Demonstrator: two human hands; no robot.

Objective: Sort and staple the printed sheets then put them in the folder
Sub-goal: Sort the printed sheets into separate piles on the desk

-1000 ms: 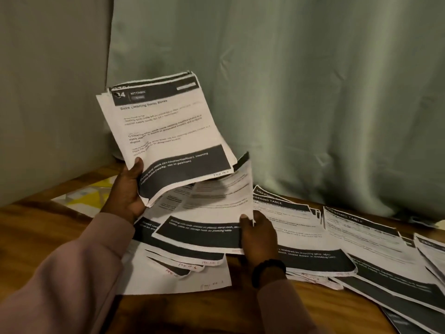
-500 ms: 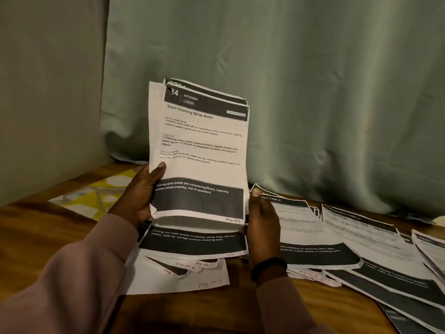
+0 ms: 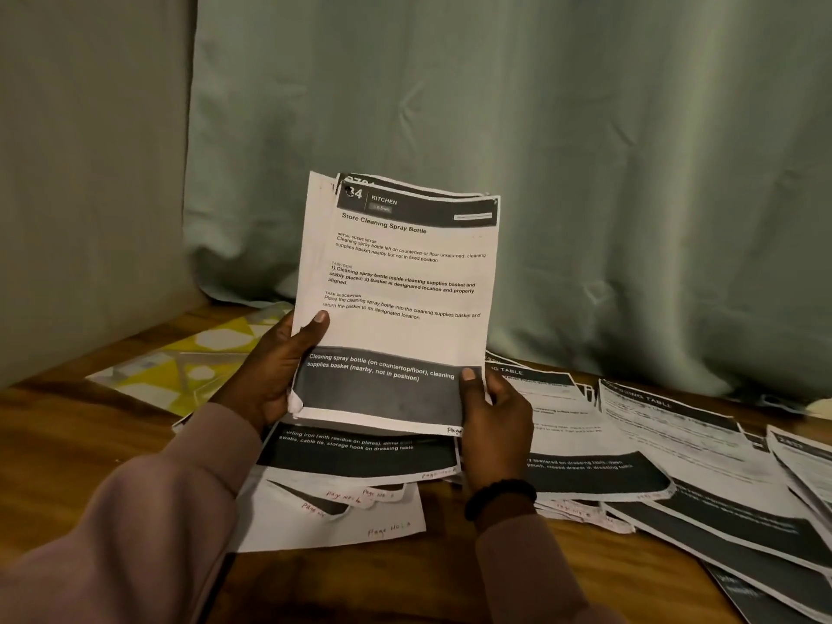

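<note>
Held stack of sheets [image 3: 396,304]: white paper, black print, dark grey-black band across the top and a wider one at the bottom with white lettering. Loose sheets [image 3: 675,470] on the surface [image 3: 67,425]: same white with black bands; page numbers handwritten in red at lower corners. Surface: warm brown wood grain. Folder-like item [image 3: 180,367] at back left: yellow with white and grey geometric shapes. Curtain [image 3: 540,128]: pale grey-green, plain. Sleeves [image 3: 148,511]: dusty pink. Wristband [image 3: 499,495]: black.
</note>
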